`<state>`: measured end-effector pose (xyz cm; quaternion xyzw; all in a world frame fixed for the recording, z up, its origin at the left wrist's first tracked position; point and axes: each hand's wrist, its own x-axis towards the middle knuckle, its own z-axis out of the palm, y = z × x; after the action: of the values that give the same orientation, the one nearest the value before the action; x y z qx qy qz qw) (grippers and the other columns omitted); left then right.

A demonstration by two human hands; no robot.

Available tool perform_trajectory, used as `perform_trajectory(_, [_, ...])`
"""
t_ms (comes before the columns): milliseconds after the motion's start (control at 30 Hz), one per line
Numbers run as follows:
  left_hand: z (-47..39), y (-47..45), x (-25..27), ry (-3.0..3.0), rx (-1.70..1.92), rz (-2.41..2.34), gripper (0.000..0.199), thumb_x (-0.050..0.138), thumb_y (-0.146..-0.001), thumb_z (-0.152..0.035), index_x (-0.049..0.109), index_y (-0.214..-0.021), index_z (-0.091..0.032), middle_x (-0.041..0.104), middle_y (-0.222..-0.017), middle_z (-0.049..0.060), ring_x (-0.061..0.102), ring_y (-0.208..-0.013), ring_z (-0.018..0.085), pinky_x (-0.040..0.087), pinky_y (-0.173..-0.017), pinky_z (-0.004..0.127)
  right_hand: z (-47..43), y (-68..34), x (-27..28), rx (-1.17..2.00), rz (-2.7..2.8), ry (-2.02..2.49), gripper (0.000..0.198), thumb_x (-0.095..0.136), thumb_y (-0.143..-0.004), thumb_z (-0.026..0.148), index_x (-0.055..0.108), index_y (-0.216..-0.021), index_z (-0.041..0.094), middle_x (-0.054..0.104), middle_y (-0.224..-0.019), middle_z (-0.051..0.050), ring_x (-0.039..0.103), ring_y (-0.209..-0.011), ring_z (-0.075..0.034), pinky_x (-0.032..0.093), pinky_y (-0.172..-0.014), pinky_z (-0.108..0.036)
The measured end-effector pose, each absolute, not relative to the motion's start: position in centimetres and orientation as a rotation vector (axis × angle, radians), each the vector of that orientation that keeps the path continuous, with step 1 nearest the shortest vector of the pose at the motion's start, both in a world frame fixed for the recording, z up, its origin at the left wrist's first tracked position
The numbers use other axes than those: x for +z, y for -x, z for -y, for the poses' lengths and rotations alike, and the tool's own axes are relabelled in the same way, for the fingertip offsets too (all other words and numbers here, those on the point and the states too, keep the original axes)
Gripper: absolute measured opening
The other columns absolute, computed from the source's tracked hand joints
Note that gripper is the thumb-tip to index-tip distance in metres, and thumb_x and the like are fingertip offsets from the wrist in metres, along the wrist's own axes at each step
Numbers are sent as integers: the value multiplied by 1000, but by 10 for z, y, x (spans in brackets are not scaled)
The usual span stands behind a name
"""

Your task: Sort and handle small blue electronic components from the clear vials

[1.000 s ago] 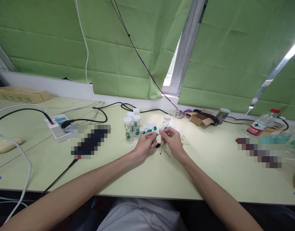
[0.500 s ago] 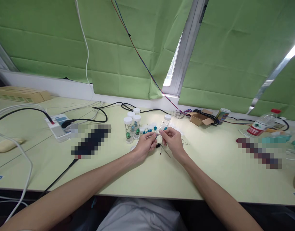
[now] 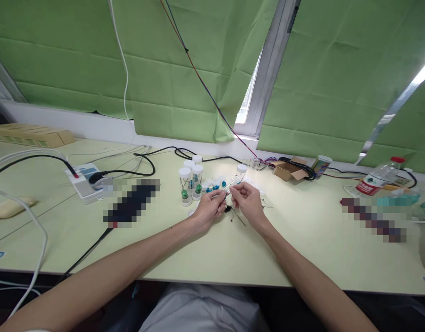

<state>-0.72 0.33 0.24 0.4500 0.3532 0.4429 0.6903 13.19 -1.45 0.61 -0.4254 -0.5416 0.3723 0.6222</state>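
Over the middle of the table, my left hand (image 3: 209, 208) is closed in a pinch, with a thin, slender piece (image 3: 228, 194) between its fingertips. My right hand (image 3: 248, 201) pinches close beside it, its fingertips at that piece; what exactly they grip is too small to make out. Just beyond lie several small blue parts (image 3: 216, 187). Beneath the hands are a small black piece (image 3: 228, 209) and a thin dark rod (image 3: 239, 218). Several clear tubes with white caps, such as one with a green ball inside (image 3: 185, 186), stand left of my fingers.
A power strip (image 3: 83, 190) and a pixelated dark object (image 3: 131, 203) are on the left among cables. Back right, there is an open cardboard box (image 3: 289, 170) beside a cylindrical can (image 3: 321, 167). Farther right are a red-capped bottle (image 3: 376, 179) and a pixelated dark red object (image 3: 373, 220).
Both hands stay almost in place, with only a slight shift of my right fingertips. At the right edge, a partly visible brownish shape shows a little more.
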Motion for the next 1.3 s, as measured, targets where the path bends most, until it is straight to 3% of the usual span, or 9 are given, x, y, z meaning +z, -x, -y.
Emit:
perform_trajectory(333, [-5,7,3,-997,960,-779,31,75,-77,-41,59,-83,-15,39,-53,-7,30,-42,3,17,-42,18,17,-132,10,835,1307,964,30,71,-79,47,62,-80,19,58,-56,2,51,-46,-12,42,-45,-26])
perform_trajectory(633, [-5,7,3,-1008,967,-767,29,73,-80,-40,59,-81,-14,51,-61,-2,31,-43,2,19,-42,18,20,-129,16,922,1272,933,35,75,-75,48,56,-77,20,59,-53,3,52,-44,-11,42,-43,-24])
perform_trajectory(900, [-3,7,4,-1016,980,-788,29,71,-82,-40,57,-79,-15,41,-53,-6,31,-41,3,19,-41,18,16,-132,8,878,1257,968,41,73,-76,55,53,-67,20,58,-52,2,50,-40,-11,37,-38,-24])
perform_trajectory(1300, [-4,6,2,-1053,998,-809,33,73,-79,-45,59,-85,-15,47,-57,-6,33,-41,2,20,-40,19,20,-131,11,880,1263,1021,42,72,-79,52,50,-62,20,56,-46,3,46,-32,-9,31,-32,-21])
